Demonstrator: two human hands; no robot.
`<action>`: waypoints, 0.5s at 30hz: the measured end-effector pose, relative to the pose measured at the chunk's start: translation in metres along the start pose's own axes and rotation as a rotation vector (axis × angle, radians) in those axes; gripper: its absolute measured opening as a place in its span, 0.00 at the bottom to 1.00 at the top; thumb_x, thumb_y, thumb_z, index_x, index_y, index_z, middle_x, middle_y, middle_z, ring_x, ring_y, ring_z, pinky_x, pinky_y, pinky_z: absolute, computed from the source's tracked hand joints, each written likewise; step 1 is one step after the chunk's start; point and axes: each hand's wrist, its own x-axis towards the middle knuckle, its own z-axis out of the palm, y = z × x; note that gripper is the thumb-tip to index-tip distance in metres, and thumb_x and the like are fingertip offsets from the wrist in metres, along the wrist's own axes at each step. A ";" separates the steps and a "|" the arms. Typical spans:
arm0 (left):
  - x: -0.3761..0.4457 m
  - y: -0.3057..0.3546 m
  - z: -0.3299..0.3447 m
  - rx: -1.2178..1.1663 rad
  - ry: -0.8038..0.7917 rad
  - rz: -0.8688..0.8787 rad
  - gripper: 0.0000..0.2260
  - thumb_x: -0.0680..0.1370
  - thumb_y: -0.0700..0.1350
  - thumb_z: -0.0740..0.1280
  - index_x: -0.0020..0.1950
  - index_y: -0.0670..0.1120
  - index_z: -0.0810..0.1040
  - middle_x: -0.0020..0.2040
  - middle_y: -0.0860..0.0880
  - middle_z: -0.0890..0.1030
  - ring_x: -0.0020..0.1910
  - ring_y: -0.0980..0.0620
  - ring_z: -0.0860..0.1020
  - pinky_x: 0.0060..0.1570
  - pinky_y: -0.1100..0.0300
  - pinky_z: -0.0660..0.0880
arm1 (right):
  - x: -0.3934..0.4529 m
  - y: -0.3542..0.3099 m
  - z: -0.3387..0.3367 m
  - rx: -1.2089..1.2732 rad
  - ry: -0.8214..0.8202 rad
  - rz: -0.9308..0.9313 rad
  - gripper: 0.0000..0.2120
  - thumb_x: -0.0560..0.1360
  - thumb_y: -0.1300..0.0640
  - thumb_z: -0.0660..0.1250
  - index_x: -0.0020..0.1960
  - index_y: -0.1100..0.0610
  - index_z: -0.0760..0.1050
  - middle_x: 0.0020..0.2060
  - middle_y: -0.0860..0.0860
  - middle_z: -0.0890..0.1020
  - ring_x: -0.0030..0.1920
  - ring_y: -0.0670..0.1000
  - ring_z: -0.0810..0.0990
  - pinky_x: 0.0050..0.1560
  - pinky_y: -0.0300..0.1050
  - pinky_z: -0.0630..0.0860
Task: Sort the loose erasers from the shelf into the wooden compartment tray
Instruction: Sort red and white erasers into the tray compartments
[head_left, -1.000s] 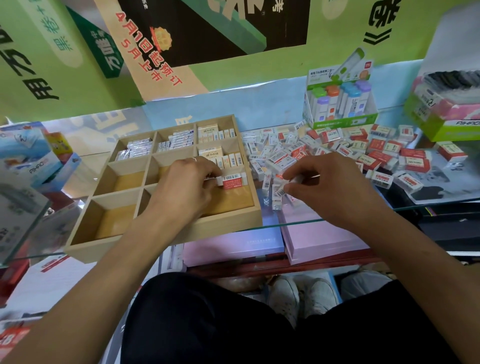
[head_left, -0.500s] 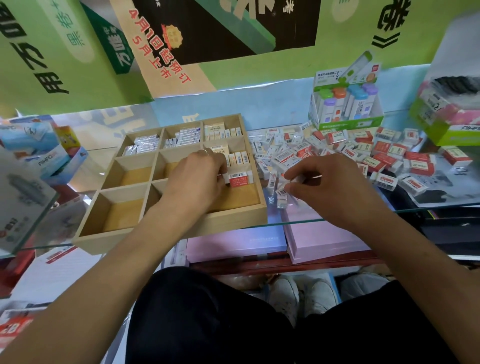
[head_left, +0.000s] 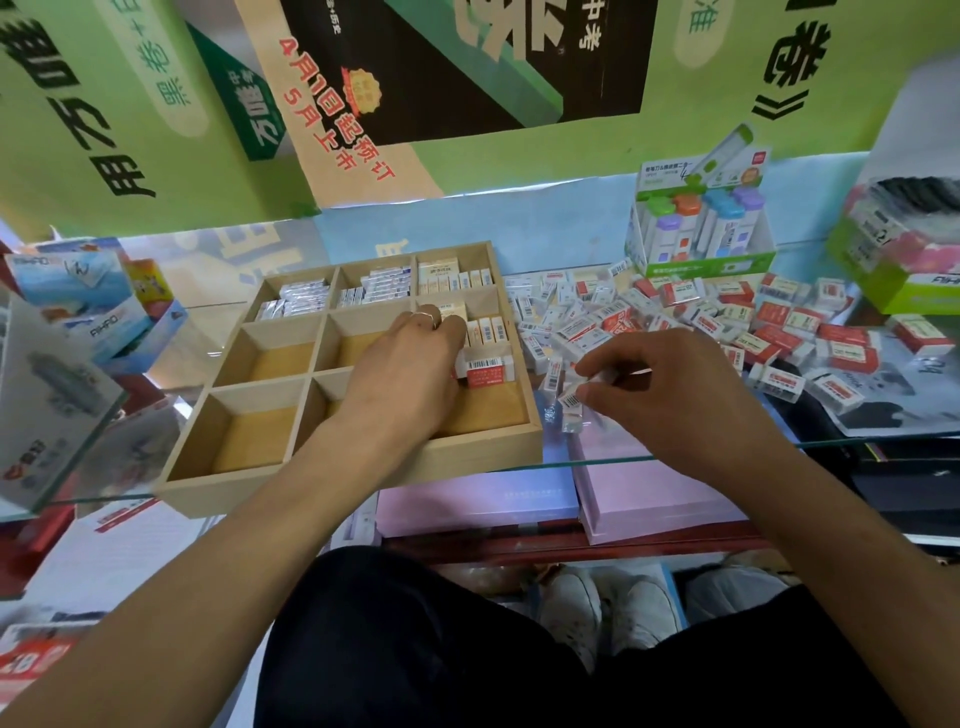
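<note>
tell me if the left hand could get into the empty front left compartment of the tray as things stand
Probably yes. The left hand rests in the wooden tray beside a red-label eraser, and the front left compartment lies open, nothing covering it.

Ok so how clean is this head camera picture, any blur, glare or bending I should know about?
Head view: mostly sharp at the wooden tray and the loose erasers; the right hand and its fingers look slightly smeared; the glass shelf reflects the poster lettering; wide-angle bending curves the edges, and the box at far right is blurred.
</note>
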 end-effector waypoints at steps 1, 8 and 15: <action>-0.001 -0.002 0.001 -0.033 0.007 0.008 0.13 0.75 0.43 0.66 0.59 0.46 0.75 0.56 0.45 0.75 0.58 0.43 0.73 0.42 0.54 0.69 | 0.000 0.001 -0.001 0.004 0.000 0.004 0.05 0.72 0.57 0.73 0.48 0.50 0.83 0.38 0.44 0.82 0.42 0.44 0.82 0.48 0.39 0.79; -0.014 -0.020 -0.002 -0.469 0.178 -0.067 0.14 0.67 0.43 0.78 0.51 0.50 0.81 0.45 0.52 0.79 0.44 0.53 0.77 0.47 0.55 0.77 | 0.002 0.003 -0.004 0.026 0.016 -0.010 0.04 0.73 0.52 0.71 0.46 0.51 0.83 0.38 0.44 0.82 0.37 0.41 0.79 0.35 0.26 0.71; -0.016 -0.020 -0.006 -0.589 0.132 -0.132 0.14 0.65 0.44 0.80 0.45 0.54 0.79 0.40 0.55 0.79 0.39 0.57 0.77 0.40 0.64 0.75 | 0.007 -0.005 0.007 0.071 0.031 -0.025 0.04 0.74 0.52 0.70 0.45 0.51 0.81 0.36 0.43 0.82 0.37 0.42 0.80 0.39 0.33 0.75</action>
